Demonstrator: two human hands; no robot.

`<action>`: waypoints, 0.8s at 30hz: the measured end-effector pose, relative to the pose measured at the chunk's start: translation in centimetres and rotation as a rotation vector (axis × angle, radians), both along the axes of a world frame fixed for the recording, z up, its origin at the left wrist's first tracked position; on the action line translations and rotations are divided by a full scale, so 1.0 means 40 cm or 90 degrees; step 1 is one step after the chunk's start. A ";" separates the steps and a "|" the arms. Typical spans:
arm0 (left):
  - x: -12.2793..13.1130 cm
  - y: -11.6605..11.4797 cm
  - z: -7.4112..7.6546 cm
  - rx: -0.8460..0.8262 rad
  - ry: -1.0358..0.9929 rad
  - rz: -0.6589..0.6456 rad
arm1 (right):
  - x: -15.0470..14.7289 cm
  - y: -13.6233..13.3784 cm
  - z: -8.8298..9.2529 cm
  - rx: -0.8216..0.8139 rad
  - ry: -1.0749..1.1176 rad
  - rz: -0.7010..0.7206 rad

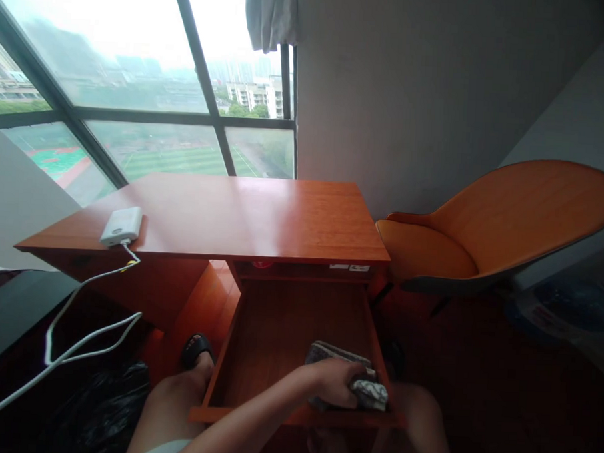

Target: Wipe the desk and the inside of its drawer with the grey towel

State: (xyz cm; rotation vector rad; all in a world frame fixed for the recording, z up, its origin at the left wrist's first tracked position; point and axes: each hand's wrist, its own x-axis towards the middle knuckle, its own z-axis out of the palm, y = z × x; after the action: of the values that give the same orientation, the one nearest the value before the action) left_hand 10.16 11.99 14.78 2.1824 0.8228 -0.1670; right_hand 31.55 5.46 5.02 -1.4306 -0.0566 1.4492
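A glossy white power bank [122, 226], rounded at the corners, lies on the left of the smooth reddish wooden desk [262, 215], its white cable [85, 310] looping down to the floor. Below the desktop a shallow wooden drawer [277, 325] stands pulled out. In its front right corner the left hand [336, 383] curls its fingers over a folded grey patterned cloth [367, 388], long axis running left to right along the drawer front. A curved orange chair [492, 228] stands rightmost.
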 end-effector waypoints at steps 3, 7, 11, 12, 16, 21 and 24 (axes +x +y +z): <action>-0.038 -0.017 -0.024 0.113 0.119 0.099 | -0.001 -0.006 0.020 0.007 -0.004 0.004; -0.090 -0.026 -0.028 0.131 0.154 0.084 | -0.005 -0.028 0.051 0.013 -0.009 0.010; -0.106 -0.014 0.011 0.124 0.122 0.144 | -0.082 -0.059 0.068 0.027 -0.008 0.013; -0.100 -0.011 0.022 0.110 0.105 0.144 | -0.119 -0.071 0.066 0.030 -0.006 0.014; -0.043 -0.021 0.043 -0.005 0.011 0.032 | -0.294 -0.128 0.045 0.039 0.007 0.024; 0.008 -0.045 0.009 -0.035 -0.067 -0.052 | -0.410 -0.172 0.018 0.044 0.009 0.037; -0.019 -0.044 -0.008 -0.037 -0.063 -0.062 | -0.418 -0.175 0.009 0.050 0.005 0.041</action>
State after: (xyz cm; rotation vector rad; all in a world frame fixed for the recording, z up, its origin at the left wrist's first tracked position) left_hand 9.38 10.22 14.48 2.1596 0.6497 -0.1293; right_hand 14.84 -1.53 5.38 -1.3694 -0.1543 1.4896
